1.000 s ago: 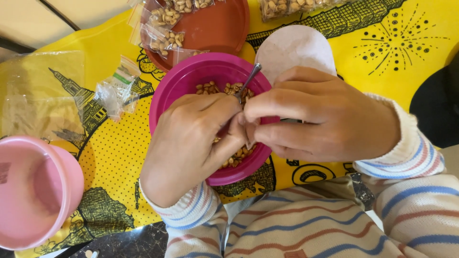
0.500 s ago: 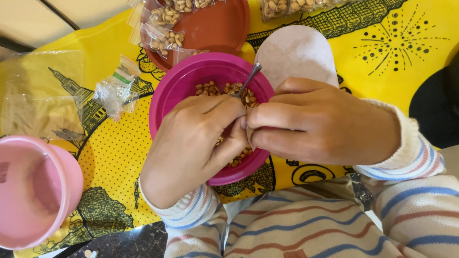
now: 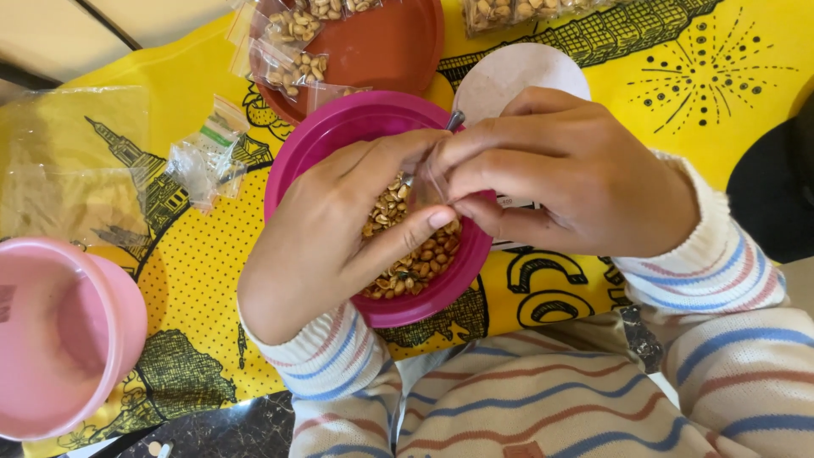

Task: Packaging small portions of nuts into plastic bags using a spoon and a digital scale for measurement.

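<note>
Both hands working over magenta bowl (image 3: 322, 140) of nuts (image 3: 415, 259). L hand (image 3: 331, 229) & R hand (image 3: 568, 170) pinching small clear bag (image 3: 426, 180) between fingertips, holding it above bowl, prob. so spills are landing inside. Spoon (image 3: 455, 120) leaning at bowl's far rim.

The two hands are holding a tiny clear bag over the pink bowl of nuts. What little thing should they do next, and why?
Probably pull the small clear bag open at its mouth. The left hand and right hand both pinch it right above the magenta bowl of nuts, a spoon already rests in the bowl, and filled bags lie on the brown plate.
</note>
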